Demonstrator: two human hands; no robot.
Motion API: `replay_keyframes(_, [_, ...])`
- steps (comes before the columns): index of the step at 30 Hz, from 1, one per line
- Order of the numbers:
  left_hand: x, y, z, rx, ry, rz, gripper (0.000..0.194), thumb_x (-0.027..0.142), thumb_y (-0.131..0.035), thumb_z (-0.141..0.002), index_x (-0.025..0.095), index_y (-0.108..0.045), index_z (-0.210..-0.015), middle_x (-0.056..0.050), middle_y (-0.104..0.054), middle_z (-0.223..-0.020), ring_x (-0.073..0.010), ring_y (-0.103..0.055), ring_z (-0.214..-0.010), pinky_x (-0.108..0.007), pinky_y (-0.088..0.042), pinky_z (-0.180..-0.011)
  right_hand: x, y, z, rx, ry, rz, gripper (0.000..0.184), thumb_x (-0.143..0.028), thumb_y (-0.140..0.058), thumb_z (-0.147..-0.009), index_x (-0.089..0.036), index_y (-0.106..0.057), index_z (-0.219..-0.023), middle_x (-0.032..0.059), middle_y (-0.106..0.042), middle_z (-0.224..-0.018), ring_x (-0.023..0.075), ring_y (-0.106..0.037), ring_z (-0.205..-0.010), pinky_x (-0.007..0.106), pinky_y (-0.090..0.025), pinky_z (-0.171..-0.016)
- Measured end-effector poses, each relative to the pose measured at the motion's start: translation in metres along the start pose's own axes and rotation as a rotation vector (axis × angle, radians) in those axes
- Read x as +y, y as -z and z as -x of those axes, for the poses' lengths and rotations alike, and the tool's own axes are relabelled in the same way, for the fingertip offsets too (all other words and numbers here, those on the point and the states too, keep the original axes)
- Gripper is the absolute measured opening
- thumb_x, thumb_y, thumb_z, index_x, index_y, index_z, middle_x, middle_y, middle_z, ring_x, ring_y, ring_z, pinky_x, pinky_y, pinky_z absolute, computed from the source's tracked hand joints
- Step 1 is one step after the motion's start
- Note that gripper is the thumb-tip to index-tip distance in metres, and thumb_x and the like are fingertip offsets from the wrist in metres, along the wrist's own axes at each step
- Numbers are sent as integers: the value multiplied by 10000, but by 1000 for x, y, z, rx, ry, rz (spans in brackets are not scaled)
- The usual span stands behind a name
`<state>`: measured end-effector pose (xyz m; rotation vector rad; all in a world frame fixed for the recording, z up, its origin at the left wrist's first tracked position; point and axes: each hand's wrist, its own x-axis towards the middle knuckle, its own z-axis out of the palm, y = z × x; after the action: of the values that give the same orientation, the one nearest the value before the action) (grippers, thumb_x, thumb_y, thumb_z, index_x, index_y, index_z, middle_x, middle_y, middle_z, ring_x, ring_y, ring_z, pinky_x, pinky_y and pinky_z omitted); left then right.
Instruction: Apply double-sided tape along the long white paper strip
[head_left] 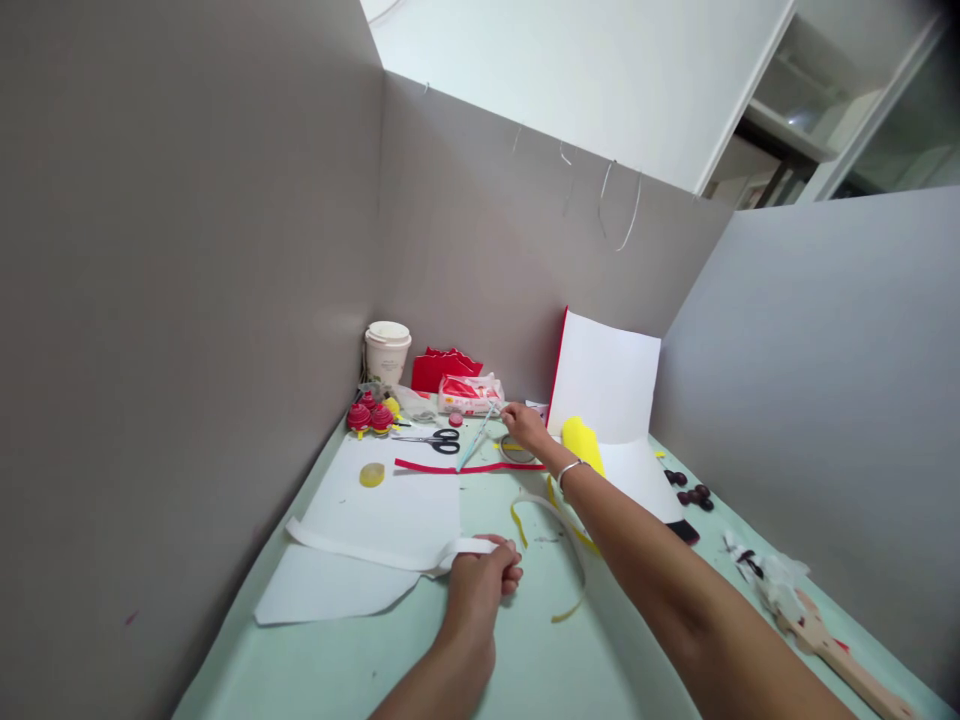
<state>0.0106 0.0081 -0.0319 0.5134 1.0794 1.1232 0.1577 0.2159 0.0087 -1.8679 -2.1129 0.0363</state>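
My left hand is closed, pinching the end of a white strip that runs left across a white sheet. Stretched far forward, my right hand has its fingers curled at the upper end of a slim light-blue stick, perhaps a pen. Whether the fingers grip it or something small beside it I cannot make out. The stick's lower end meets a red strip. A roll of tape lies below my right hand, and a yellow piece is beside my forearm.
Black-handled scissors, a yellow disc and red ball-shaped pieces lie left. A lidded cup and a red-and-white packet stand behind. Curled yellow-edged strips lie centrally. A white folded board and a wooden piece are right.
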Motion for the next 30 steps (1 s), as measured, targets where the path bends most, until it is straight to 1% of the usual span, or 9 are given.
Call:
replay_keyframes(3, [-4, -1, -5, 19, 2, -1, 185, 154, -728, -603, 147, -560, -678, -15, -623, -517, -105, -548, -442, -191, -396, -434, 4, 2, -1, 13, -5, -47, 305, -324, -561, -933, -165, -559, -1194, 86, -580, -1197, 212, -605, -1005, 415, -527, -845])
replay_keyframes(8, [-6, 1, -7, 1, -10, 7, 210, 178, -753, -588, 146, -567, -681, -17, -628, -534, -106, -562, -460, -188, -401, -443, 8, 6, -4, 19, -7, -144, 298, -322, -558, -935, -172, -561, -1192, 87, -578, -1205, 211, -603, -1010, 413, -525, -850])
replay_keyframes(12, [-7, 1, -8, 3, -4, 7, 227, 184, -770, -568, 146, -567, -662, -15, -617, -519, -108, -559, -443, -188, -391, -428, 13, 12, -4, 33, -45, -244, 296, -325, -558, -935, -168, -564, -1186, 85, -583, -1194, 209, -606, -999, 410, -528, -843])
replay_keyframes(17, [-7, 0, -9, 13, -3, 6, 194, 166, -736, -595, 152, -562, -681, -16, -624, -530, -106, -560, -451, -188, -399, -439, 20, 24, -3, 107, -116, -385, 311, -329, -566, -930, -157, -560, -1189, 84, -587, -1181, 211, -610, -989, 410, -532, -830])
replay_keyframes(19, [-5, 0, -8, 9, 1, 2, 168, 150, -713, -606, 150, -564, -683, -12, -618, -523, -102, -549, -444, -188, -393, -437, 19, 30, -1, 143, -116, -443, 305, -337, -566, -930, -156, -566, -1175, 81, -594, -1164, 206, -615, -972, 405, -534, -821])
replay_keyframes(21, [-2, 0, -5, -1, 5, 0, 143, 142, -694, -614, 143, -573, -690, -5, -605, -516, -97, -535, -440, -189, -382, -437, 15, 37, 6, 175, -89, -498, 262, -336, -505, -955, -148, -586, -1120, 74, -623, -1105, 192, -622, -948, 369, -530, -813])
replay_keyframes(24, [5, 1, 3, -27, -6, 11, 144, 169, -689, -632, 125, -608, -742, 6, -588, -534, -94, -532, -466, -194, -383, -459, 1, 46, 31, 204, -1, -557, 281, -310, -372, -964, -150, -600, -996, 55, -673, -970, 172, -633, -908, 290, -504, -797])
replay_keyframes(28, [13, 3, 13, -65, -60, 44, 236, 279, -686, -679, 110, -646, -840, 21, -570, -590, -84, -518, -513, -200, -388, -502, -20, 51, 94, 214, 123, -573, 208, -331, -449, -899, -184, -597, -891, 29, -673, -859, 172, -625, -807, 270, -487, -723])
replay_keyframes(30, [15, 3, 15, -77, -109, 70, 295, 351, -677, -702, 116, -648, -878, 22, -573, -631, -84, -520, -546, -206, -401, -536, -29, 49, 129, 238, 170, -561, 164, -300, -467, -889, -201, -599, -892, 33, -664, -864, 174, -611, -805, 282, -480, -748])
